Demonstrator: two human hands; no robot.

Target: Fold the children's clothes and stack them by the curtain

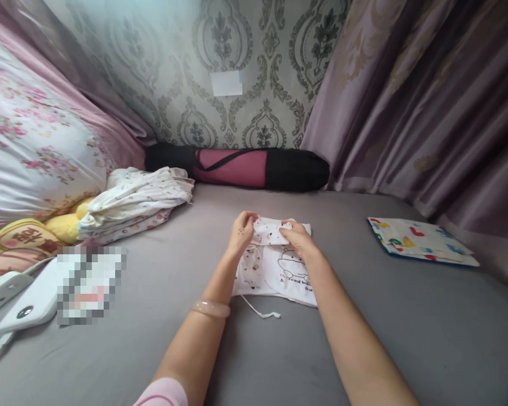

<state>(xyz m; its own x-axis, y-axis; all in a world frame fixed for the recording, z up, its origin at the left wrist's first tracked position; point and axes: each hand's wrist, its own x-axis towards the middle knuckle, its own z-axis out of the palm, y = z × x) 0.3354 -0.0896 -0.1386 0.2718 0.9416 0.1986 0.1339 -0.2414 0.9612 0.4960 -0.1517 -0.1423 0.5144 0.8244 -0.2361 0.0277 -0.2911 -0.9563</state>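
A small white printed garment [275,270] lies on the grey sheet in front of me, its far part folded over toward me. It bears a cartoon animal drawing and lettering, partly covered by my right forearm. My left hand [242,232] grips the folded part at its left end, fingers curled around the edge. With thumb and fingers closed, my right hand [298,237] pinches the same fold farther right. A white drawstring [260,309] trails from the garment's near edge onto the sheet.
A folded cloth with colourful prints [421,241] lies at the right. Along the wall rests a long black and maroon bag [232,167]. Crumpled printed clothes [139,194], a yellow plush item [68,225], a white power bank [38,296] and a power strip [2,293] are at the left.
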